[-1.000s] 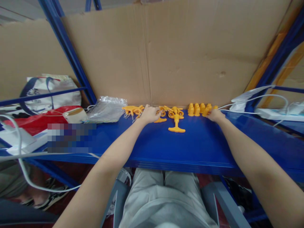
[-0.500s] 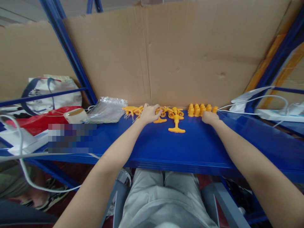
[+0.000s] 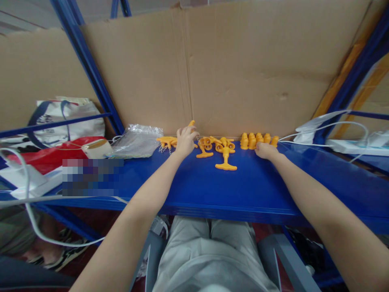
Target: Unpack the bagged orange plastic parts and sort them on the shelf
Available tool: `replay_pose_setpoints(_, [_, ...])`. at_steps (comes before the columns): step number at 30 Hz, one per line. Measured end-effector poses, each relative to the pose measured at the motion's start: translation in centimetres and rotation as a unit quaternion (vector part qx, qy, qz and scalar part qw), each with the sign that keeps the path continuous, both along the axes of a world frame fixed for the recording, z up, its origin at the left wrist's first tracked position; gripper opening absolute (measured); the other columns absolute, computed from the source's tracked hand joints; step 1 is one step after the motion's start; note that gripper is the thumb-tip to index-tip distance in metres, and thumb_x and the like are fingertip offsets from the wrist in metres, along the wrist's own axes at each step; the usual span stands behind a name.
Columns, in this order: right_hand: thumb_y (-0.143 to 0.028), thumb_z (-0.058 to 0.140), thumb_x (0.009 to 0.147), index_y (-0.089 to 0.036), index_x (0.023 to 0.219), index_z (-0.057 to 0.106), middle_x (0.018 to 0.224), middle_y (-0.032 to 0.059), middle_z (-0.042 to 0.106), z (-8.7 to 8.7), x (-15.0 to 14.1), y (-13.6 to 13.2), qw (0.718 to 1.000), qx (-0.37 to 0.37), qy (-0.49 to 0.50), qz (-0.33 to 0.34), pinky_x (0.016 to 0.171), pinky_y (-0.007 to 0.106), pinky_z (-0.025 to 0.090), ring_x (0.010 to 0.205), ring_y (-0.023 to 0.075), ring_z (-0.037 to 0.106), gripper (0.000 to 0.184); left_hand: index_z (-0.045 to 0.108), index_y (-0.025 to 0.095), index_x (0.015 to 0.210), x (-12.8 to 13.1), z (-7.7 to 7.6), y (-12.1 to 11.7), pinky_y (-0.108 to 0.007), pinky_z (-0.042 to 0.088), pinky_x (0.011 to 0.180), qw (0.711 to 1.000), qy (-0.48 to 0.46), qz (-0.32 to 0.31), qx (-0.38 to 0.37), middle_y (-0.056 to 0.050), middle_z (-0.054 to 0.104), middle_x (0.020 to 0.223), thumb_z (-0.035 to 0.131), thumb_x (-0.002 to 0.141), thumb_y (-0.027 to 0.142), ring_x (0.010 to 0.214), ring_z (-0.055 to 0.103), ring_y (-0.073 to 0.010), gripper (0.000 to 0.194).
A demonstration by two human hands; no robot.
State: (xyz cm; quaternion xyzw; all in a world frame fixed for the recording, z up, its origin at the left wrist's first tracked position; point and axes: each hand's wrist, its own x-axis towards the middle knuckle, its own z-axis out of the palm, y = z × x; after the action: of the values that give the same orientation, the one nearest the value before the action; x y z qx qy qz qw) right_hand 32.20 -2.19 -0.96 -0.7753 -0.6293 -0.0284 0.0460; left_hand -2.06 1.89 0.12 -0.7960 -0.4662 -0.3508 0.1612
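Observation:
My left hand is closed around a yellow plastic piece whose tip sticks up past the fingers; the rest is hidden by the hand. Beside it on the left lie more yellow plastic pieces with thin metal chains. To its right, yellow T-handled pieces with round cups lie in a group, one longer T-handled piece pointing toward me. My right hand, fingers curled in, rests against a cluster of upright yellow caps; whatever is between its fingers is hidden.
A blue shelf top carries everything, backed by a tall cardboard sheet. Clear plastic bags, a red bag and a white cable lie left. A white power strip with cables sits right. Another person's leg shows lower left.
My left hand has drawn slightly left and lifted, away from the cupped T-handled pieces, and a yellow piece now stands up from its fingers. My right hand has shifted slightly left along the caps.

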Motion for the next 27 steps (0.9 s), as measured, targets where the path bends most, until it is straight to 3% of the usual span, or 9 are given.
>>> replay_pose_setpoints(7, [-0.022, 0.038, 0.093, -0.007, 0.150, 0.046, 0.139, 0.0252, 0.059, -0.1, -0.1, 0.0, 1.000, 0.024, 0.006, 0.012, 0.105, 0.050, 0.044, 0.129, 0.0395, 0.056, 0.060, 0.076, 0.030, 0.107, -2.3, -0.8, 1.2, -0.057, 0.031, 0.109, 0.998, 0.010, 0.038, -0.045, -0.008, 0.063, 0.133, 0.057, 0.083, 0.011, 0.129, 0.051, -0.0299, 0.035])
replay_pose_setpoints(11, [-0.021, 0.035, 0.094, -0.008, 0.149, 0.047, 0.137, 0.0244, 0.060, -0.1, 0.0, 0.0, 1.000, 0.019, 0.003, 0.017, 0.104, 0.050, 0.045, 0.129, 0.0386, 0.056, 0.058, 0.076, 0.029, 0.109, -2.8, -1.3, 1.5, -0.060, 0.031, 0.109, 0.990, 0.041, 0.068, -0.114, -0.011, 0.065, 0.130, 0.055, 0.085, 0.011, 0.128, 0.053, -0.0309, 0.036])
replay_pose_setpoints(15, [-0.023, 0.035, 0.094, -0.008, 0.145, 0.052, 0.134, 0.0241, 0.062, 0.0, -0.1, 0.0, 1.000, 0.011, 0.000, 0.012, 0.102, 0.050, 0.046, 0.125, 0.0384, 0.059, 0.056, 0.077, 0.030, 0.107, -2.7, -1.6, 1.9, -0.065, 0.032, 0.107, 0.980, 0.068, 0.057, -0.180, -0.010, 0.064, 0.137, 0.057, 0.087, 0.016, 0.132, 0.052, -0.0353, 0.032])
replay_pose_setpoints(22, [-0.021, 0.033, 0.094, -0.004, 0.141, 0.055, 0.133, 0.0267, 0.062, 0.1, -0.4, -0.3, 1.000, 0.000, -0.005, 0.011, 0.102, 0.049, 0.047, 0.125, 0.0386, 0.059, 0.054, 0.079, 0.037, 0.103, -2.7, -1.1, 2.0, -0.068, 0.030, 0.109, 0.971, 0.057, 0.078, -0.220, -0.003, 0.068, 0.135, 0.061, 0.083, 0.012, 0.137, 0.050, -0.0365, 0.037])
replay_pose_setpoints(27, [-0.022, 0.034, 0.095, -0.006, 0.141, 0.056, 0.133, 0.0255, 0.062, 0.0, -0.3, -0.2, 1.000, 0.004, 0.002, 0.009, 0.102, 0.050, 0.046, 0.125, 0.0385, 0.059, 0.054, 0.081, 0.035, 0.093, -2.4, -0.9, 1.7, -0.069, 0.027, 0.112, 0.970, 0.037, 0.092, -0.224, -0.002, 0.071, 0.130, 0.058, 0.082, 0.010, 0.135, 0.051, -0.0353, 0.035])
